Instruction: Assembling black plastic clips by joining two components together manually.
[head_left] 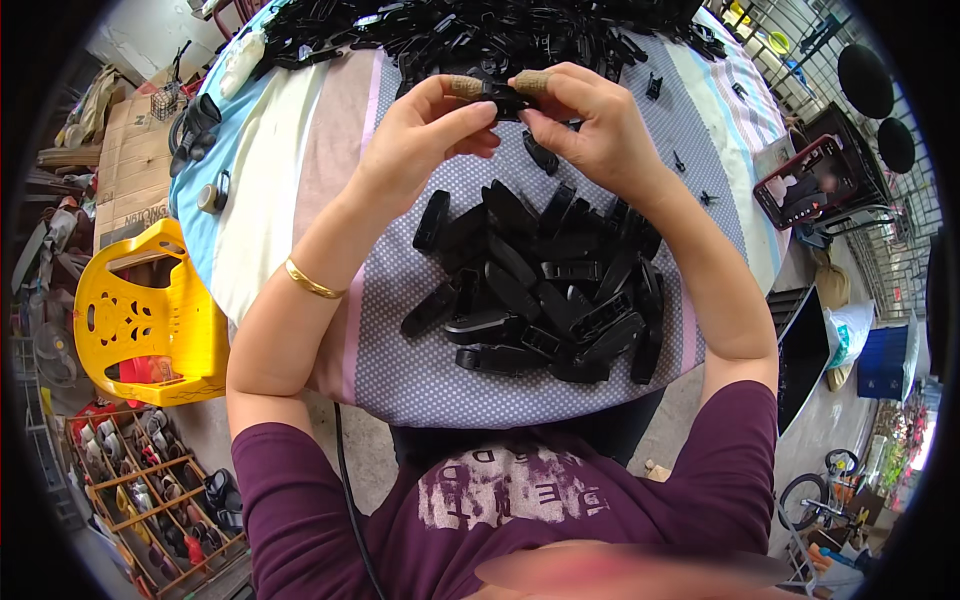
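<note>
Purple shirt (640, 510) nearest; black piece (505, 96) ahead.
Left hand (425, 130) and right hand (592, 122) pinch opposite sides; long axis seemingly crosswise.

The dark purple, short-sleeved shirt (650, 505) bears a pale lettered print (510, 490); a gold bangle (312, 281) rings the left forearm (285, 340), and tan wraps (467, 87) cover a fingertip on each hand (415, 130).

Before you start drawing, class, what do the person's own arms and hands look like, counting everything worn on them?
Both arms wear short plum-purple sleeves, leaving the forearms bare. A gold-coloured bangle circles the left forearm. The left hand and right hand are ungloved, each with a tan finger wrap. No bangle shows on the right forearm.
</note>
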